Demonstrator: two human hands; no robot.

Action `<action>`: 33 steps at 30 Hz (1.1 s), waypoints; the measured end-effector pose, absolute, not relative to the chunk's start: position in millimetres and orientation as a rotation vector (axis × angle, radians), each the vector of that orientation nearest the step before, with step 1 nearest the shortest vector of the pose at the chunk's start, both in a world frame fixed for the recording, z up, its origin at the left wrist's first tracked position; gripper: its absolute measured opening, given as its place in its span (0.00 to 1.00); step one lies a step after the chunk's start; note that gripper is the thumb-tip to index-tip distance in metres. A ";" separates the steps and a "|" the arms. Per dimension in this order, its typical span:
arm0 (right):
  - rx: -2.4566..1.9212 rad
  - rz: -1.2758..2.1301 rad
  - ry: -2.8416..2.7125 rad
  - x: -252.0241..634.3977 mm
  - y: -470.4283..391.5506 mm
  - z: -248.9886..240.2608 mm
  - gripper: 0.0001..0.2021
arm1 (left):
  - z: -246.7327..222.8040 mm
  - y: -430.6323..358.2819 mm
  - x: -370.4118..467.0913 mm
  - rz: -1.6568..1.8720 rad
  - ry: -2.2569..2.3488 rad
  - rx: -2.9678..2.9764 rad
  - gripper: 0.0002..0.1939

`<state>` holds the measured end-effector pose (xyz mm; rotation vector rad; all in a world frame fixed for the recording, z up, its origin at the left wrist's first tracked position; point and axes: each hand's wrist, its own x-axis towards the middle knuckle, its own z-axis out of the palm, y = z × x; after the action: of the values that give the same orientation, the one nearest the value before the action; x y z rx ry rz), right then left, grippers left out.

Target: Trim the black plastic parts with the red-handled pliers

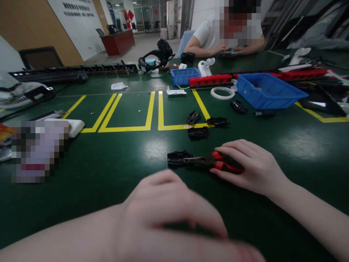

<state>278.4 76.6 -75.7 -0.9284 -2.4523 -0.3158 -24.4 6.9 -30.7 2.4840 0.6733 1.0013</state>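
Gripping the red-and-black-handled metal pliers (208,160) in the head view, the right hand (255,168) spans their parted handles; a black plastic part (176,159) lies at their nose. Nearer the camera than the pliers, the blurred left hand (170,205) curls; whether it holds anything, I cannot tell. Even squeezing, part steadied, should work best.

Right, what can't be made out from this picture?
All in the head view:
- Left hand: blurred, its lower part cut off by the bottom edge; whether it holds anything is unclear.
- Pliers: their tips' exact grip on the black part is too small and dark to tell.
- Large blue bin: its front wall hides most of the inside.
- Item in the hands of the person opposite: too small to identify.
- Wall lettering: blurred.
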 end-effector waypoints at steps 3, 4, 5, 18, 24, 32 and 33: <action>-0.942 -0.307 -2.451 277.9 76.4 -76.0 0.19 | -48.4 44.4 -12.7 1.119 0.677 2.465 0.19; -0.942 -0.301 -2.453 277.5 76.3 -76.2 0.19 | -54.5 53.8 -11.9 1.112 0.749 2.454 0.18; -0.939 -0.295 -2.454 277.1 76.2 -76.4 0.19 | -60.1 61.3 -12.3 1.052 0.816 2.452 0.19; -0.947 -0.183 -2.452 270.2 75.2 -81.9 0.19 | -76.8 81.8 -16.3 0.583 0.973 2.365 0.10; -0.948 -0.144 -2.455 268.6 75.2 -81.5 0.18 | -77.1 84.7 -17.4 0.598 0.985 2.277 0.05; -0.958 -0.150 -2.423 268.4 75.6 -78.8 0.18 | -79.0 86.8 -18.6 0.598 0.986 2.233 0.03; -0.962 -0.142 -2.429 268.5 75.7 -78.8 0.18 | -78.7 86.3 -18.4 0.609 0.988 2.229 0.03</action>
<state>268.5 75.7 -78.8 -0.9617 -2.4285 -0.1419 -18.4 86.3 -78.7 2.2287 0.9880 0.6091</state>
